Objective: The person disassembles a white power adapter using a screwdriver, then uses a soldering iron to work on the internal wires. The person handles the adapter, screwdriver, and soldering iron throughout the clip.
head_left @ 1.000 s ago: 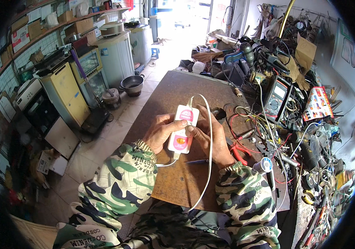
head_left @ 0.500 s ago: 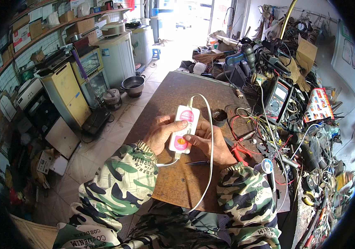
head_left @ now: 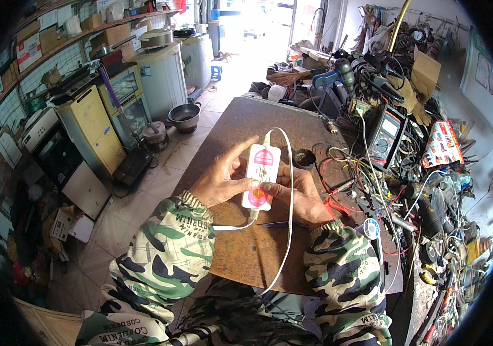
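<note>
Above the table, both hands hold a white inline cord controller (head_left: 262,167) with pink panels and a small slider in its middle. My left hand (head_left: 223,181) grips its left edge, the thumb across the front and the index finger stretched up towards the top end. From the right, my right hand (head_left: 301,193) pinches it with the thumb on the lower front; its other fingers are partly hidden behind. A white cord (head_left: 292,230) loops from the top end down past my right hand towards my lap. Another cord (head_left: 232,228) leaves the bottom end to the left.
On the brown table (head_left: 223,132) stand a small dark cup (head_left: 304,158), a solder spool (head_left: 371,229) and red-handled pliers (head_left: 338,207). Tangled wires, a multimeter (head_left: 387,135) and piled tools crowd the right side. A dark pot (head_left: 184,117) and cabinets (head_left: 93,130) stand on the left.
My left index finger has lifted and straightened upward, and the left thumb has slid lower on the controller. The controller has shifted slightly right and tilts a little differently.
</note>
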### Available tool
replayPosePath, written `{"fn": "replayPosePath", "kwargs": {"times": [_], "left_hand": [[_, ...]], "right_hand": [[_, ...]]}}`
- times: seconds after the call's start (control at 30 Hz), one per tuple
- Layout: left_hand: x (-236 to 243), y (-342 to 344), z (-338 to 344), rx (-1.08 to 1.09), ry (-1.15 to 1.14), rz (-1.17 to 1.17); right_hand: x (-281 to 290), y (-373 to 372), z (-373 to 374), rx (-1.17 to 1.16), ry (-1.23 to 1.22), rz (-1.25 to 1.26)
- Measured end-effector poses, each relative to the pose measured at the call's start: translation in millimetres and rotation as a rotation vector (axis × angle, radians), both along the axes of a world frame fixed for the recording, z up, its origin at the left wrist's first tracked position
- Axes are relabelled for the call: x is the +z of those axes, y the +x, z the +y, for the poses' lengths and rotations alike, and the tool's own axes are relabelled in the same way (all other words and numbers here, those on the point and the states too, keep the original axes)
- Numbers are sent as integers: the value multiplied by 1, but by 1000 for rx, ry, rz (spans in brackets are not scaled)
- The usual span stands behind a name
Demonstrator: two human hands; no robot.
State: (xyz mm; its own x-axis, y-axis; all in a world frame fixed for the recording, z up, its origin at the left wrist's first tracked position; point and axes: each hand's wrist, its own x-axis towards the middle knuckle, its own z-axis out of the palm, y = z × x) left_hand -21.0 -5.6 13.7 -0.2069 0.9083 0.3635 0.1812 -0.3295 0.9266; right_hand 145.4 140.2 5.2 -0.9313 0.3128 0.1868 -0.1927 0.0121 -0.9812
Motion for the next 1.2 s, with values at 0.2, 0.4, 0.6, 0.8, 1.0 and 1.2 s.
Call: {"fn": "replayPosePath", "kwargs": {"times": [0.2,0.4,0.6,0.8,1.0,1.2], "left_hand": [[-4,1,2,46,27,77],[-7,-4,4,90,28,136],[-11,-4,3,91,60,124],[3,1,0,186,4,103],[-11,-5,6,127,-113,-167],[-8,6,6,120,-168,-159]], "right_hand": [[-3,-1,1,-24,51,17],[-7,-4,3,-6,46,30],[-1,-2,-1,17,-24,-35],[-1,0,1,28,0,-25],[0,1,-1,29,-27,-8],[3,1,-4,15,12,-45]]}}
